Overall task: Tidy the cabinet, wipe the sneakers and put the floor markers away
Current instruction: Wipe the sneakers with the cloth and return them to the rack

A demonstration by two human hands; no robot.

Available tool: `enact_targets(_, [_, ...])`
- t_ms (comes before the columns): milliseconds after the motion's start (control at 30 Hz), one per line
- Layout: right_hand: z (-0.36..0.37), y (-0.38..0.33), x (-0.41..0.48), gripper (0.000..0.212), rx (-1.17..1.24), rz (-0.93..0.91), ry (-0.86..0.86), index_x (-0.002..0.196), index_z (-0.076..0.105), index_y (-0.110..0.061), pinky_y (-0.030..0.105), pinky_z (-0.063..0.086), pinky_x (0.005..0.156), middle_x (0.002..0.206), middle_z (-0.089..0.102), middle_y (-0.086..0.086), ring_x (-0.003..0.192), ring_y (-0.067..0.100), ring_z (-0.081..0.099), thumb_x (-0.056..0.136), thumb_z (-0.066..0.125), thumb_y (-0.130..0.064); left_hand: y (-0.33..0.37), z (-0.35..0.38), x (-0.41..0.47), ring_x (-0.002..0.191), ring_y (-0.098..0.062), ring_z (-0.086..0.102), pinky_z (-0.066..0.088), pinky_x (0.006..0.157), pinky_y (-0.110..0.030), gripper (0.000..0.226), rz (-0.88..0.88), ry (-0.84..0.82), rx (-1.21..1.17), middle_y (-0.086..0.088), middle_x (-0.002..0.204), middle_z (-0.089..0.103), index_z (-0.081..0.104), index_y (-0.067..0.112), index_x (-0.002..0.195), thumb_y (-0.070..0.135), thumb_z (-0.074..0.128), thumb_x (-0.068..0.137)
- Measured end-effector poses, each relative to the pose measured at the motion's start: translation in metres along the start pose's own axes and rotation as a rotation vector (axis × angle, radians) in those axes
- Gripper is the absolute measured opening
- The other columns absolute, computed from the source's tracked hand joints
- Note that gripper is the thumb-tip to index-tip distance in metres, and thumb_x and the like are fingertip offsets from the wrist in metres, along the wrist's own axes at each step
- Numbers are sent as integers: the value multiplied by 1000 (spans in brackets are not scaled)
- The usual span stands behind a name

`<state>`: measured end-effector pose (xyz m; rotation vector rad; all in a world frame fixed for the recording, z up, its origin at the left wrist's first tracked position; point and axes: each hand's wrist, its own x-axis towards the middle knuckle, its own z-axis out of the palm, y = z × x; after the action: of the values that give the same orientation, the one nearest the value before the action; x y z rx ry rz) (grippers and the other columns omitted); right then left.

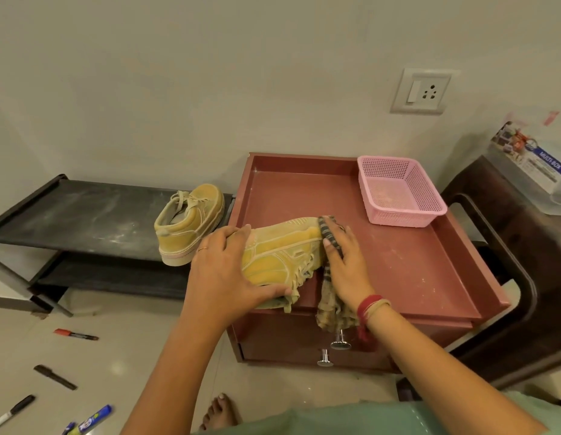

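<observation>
Gripping the heel end of a dusty yellow sneaker point(282, 252), our left hand point(222, 271) has its fingers curled over the top and its thumb clamped along the lower side. The shoe lies on its side at the front left corner of the reddish cabinet point(398, 277), toe towards one o'clock.

Our right hand point(346, 262) holds a striped cloth point(331, 238) against the toe. The cloth runs between thumb and fingers, so the hand is closed on it, and the loose end hangs from under the palm over the cabinet's front edge at six o'clock, just above two metal drawer knobs point(340, 340).

At one o'clock from the held shoe, a pink basket point(408, 219) sits in the back right corner of the cabinet top. At ten o'clock, the second sneaker point(191, 224) stands on the right end of a dark shoe rack point(84, 211), heel towards us, close to the cabinet's side.

Down at seven and eight o'clock, the markers lie scattered on the floor, well apart: a red-capped marker point(75, 335), a black marker point(54, 377), a black-and-white marker point(12, 411) and a blue marker point(95, 417) at the frame's bottom edge.

At three o'clock stands dark furniture point(508, 277) carrying a printed box point(530, 158).
</observation>
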<state>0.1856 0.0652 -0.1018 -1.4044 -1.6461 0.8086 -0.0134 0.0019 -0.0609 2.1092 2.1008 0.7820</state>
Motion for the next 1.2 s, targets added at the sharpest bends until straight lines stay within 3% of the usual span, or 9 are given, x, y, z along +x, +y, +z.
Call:
enact_targets(100, [5,-1,-8,44,-99,-78,-57,135,33,-47,32,8,115,157,10,-1,144,15,2,99,40,-24,-1,1,1,120,-21,45,40,99,-39,118,1,2,-14,-2,128,50,49,16,137,89,52,43])
enact_targets(233, [-7,4,6,40,40,-21,36,135,32,-42,46,22,115,150,32,1,140,16,23,99,40,-27,-2,1,-1,121,-21,44,39,99,-39,119,12,-1,-28,-2,129,50,48,16,137,88,55,43])
enact_targets(367, [2,-2,-10,41,-166,-120,-80,136,37,-45,38,12,117,155,18,-2,143,15,8,99,39,-28,-6,1,0,122,-20,42,39,101,-40,121,11,-7,-58,-1,130,48,46,16,139,88,56,42])
enact_targets(600, [-9,-15,-3,34,117,-86,16,126,38,-36,28,25,113,132,39,-17,131,3,33,98,42,-17,-12,-5,-4,131,-13,28,32,110,-40,123,39,-132,-134,12,136,32,32,27,147,86,59,42])
enact_targets(767, [-16,-59,-3,34,413,-136,241,129,49,-21,26,40,104,127,56,-3,119,3,50,98,42,-11,-30,-13,-10,134,-1,13,24,111,-33,140,-2,-210,-332,16,148,13,2,38,150,59,88,42])
enact_targets(833, [-9,-72,-5,36,339,-187,268,132,47,-25,33,35,109,136,50,-2,128,7,43,98,43,-14,-31,-13,-13,131,-1,22,27,106,-28,148,-37,-166,-398,15,148,19,-12,41,148,51,91,43])
enact_targets(933, [25,-91,-29,39,81,-317,53,131,36,-52,42,19,116,147,35,-14,140,10,22,97,39,-33,-34,-12,-16,109,5,47,38,90,-17,148,-63,-138,-496,31,124,36,-23,48,142,38,92,51])
enact_targets(1067, [65,-99,-46,43,-506,-473,-225,138,33,-44,58,-10,111,153,22,-16,145,21,6,96,36,-33,-38,-5,-17,107,32,35,33,83,5,135,-17,-77,-579,38,127,25,-29,48,140,20,84,71])
enact_targets(1200, [67,-94,-38,42,-642,-508,-243,135,36,-47,59,-13,108,154,19,-14,145,25,2,92,36,-46,-39,-6,-12,126,5,42,42,97,-16,134,-15,-52,-541,5,154,22,-29,49,140,15,81,72])
